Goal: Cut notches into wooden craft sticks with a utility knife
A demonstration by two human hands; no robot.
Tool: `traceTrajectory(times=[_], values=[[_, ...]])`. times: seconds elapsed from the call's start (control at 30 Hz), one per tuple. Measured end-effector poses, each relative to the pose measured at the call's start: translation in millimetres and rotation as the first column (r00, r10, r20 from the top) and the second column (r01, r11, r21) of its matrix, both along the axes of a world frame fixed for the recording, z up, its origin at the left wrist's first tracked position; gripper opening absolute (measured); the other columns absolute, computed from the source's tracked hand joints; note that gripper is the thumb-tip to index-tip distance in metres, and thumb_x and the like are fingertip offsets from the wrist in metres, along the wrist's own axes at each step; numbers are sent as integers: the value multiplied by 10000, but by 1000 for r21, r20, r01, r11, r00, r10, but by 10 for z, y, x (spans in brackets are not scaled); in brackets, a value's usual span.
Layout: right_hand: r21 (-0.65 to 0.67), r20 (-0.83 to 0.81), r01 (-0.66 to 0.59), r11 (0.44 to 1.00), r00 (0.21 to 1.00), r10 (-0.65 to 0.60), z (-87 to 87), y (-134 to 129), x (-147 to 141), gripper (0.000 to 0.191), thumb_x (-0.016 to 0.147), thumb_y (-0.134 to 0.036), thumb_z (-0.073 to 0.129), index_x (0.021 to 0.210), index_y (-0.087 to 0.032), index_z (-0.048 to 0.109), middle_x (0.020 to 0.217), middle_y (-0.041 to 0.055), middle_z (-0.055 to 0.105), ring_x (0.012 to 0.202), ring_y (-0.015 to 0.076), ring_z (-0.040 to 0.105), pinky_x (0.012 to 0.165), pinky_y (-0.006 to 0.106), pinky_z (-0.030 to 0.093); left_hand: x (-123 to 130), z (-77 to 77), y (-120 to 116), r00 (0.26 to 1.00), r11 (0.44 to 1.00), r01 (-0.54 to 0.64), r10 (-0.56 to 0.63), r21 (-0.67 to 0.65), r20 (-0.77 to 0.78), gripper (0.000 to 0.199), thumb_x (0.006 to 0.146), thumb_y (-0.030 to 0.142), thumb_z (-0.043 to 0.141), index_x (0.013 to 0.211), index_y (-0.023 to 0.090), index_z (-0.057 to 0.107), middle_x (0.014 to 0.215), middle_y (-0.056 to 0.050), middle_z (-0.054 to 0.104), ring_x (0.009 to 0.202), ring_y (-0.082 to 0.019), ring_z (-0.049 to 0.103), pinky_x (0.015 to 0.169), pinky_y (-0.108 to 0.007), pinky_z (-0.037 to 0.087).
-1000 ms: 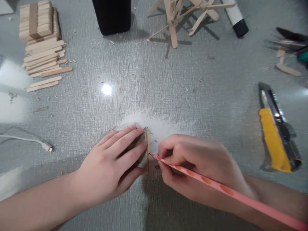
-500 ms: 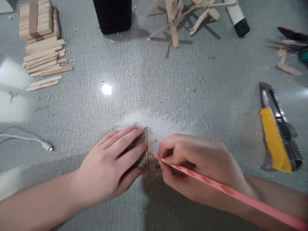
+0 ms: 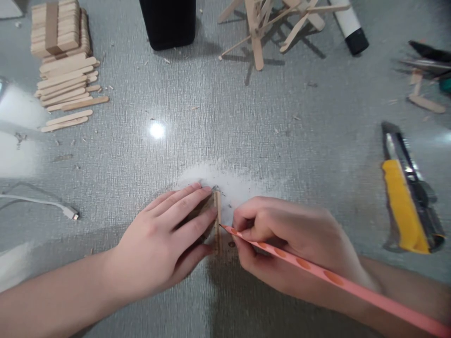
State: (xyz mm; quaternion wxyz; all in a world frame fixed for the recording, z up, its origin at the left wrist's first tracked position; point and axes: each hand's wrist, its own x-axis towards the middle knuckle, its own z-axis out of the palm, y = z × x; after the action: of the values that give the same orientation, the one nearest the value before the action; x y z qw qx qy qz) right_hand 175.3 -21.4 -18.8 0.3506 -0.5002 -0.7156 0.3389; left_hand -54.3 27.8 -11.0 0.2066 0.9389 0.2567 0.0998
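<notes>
My left hand (image 3: 165,239) lies with fingers spread, pressing down on a see-through ruler (image 3: 215,230) that is mostly hidden under it. Against the ruler's right edge lies a narrow wooden stick (image 3: 219,206). My right hand (image 3: 282,244) is closed around a pink pencil (image 3: 303,264) with orange oval spots. The pencil's tip touches or hovers right at the stick's right edge; which one I cannot tell. A pale powdery patch (image 3: 211,173) marks the table just beyond the fingertips.
Bundled sticks (image 3: 66,28) and loose sticks (image 3: 66,84) lie back left, a cable (image 3: 42,203) below. A black container (image 3: 169,23), stick structure (image 3: 258,33) and white tube (image 3: 347,21) stand or lie at the back. On the right is a yellow cutter (image 3: 403,202).
The view has shifted very slightly, so the surrounding objects sit a little further right. Both hands and the pencil hold almost the same pose.
</notes>
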Motion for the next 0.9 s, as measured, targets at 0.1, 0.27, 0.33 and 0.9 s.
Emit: traceTrajectory(times=[0.1,0.27,0.33,0.9], values=[[1,16,-1,1000,1000,1,-6,-2,-2,269,799,-54,609,747,-232,415,736,-61,607,582,59,540,529,182,435,4,6,-9,1000,1000,0,0,2,-3,445,960,310,634,1365,130,592,1494,-136,544,1432,-274,483,1178,-458,476],[-2,28,17,1000,999,-17,13,-7,-9,273,799,-68,620,744,-235,411,732,-60,605,574,65,535,526,194,437,11,12,-15,1000,1000,1,-1,-5,-8,406,958,293,626,1327,123,614,1462,-147,568,1429,-301,485,1151,-485,503],[3,29,26,1000,999,-26,19,-14,-7,281,806,-70,624,741,-231,403,727,-62,606,575,60,531,524,191,431,17,14,-12,1000,1000,1,-1,-10,-13,399,960,295,620,1320,125,619,1455,-150,573,1424,-307,490,1135,-492,515],[10,33,46,999,998,-46,21,-2,-26,295,826,-58,623,739,-227,397,710,-60,611,571,54,538,522,184,427,27,18,1,1000,1000,5,-5,-17,-23,390,961,294,617,1312,124,620,1457,-155,568,1428,-319,481,1109,-516,529]])
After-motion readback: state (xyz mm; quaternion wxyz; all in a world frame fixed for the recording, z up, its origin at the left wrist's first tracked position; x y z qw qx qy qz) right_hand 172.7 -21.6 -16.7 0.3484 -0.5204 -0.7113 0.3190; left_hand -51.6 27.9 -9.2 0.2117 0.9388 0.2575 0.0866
